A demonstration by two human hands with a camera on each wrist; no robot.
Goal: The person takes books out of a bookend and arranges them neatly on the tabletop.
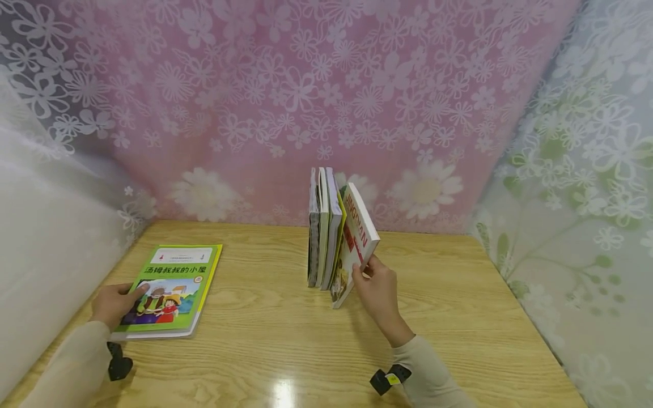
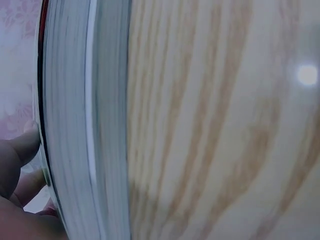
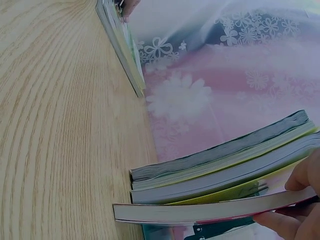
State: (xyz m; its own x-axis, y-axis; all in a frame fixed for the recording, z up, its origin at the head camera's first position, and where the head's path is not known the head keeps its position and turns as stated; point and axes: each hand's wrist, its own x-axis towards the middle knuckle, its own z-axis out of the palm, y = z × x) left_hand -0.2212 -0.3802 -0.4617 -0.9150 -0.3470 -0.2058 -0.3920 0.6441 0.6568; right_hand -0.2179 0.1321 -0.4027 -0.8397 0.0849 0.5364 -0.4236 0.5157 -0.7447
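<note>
On the table's left side lies a green picture-covered book (image 1: 170, 294) on top of at least one more book. My left hand (image 1: 113, 303) grips its left edge, thumb on the cover. In the left wrist view, the stacked page edges (image 2: 90, 120) fill the space beside my thumb and fingers (image 2: 22, 145). My right hand (image 1: 378, 292) pinches a white book with red lettering (image 1: 355, 238) by its near edge. This book stands tilted beside a row of upright books (image 1: 321, 238). The right wrist view has its page edge (image 3: 200, 211) between thumb and fingers.
The wooden table (image 1: 255, 362) runs back to a pink flowered curtain (image 1: 306, 113). A pale curtain (image 1: 46, 226) borders the left side, and a leaf-patterned one (image 1: 576, 226) the right. Black straps with small cameras sit on both wrists.
</note>
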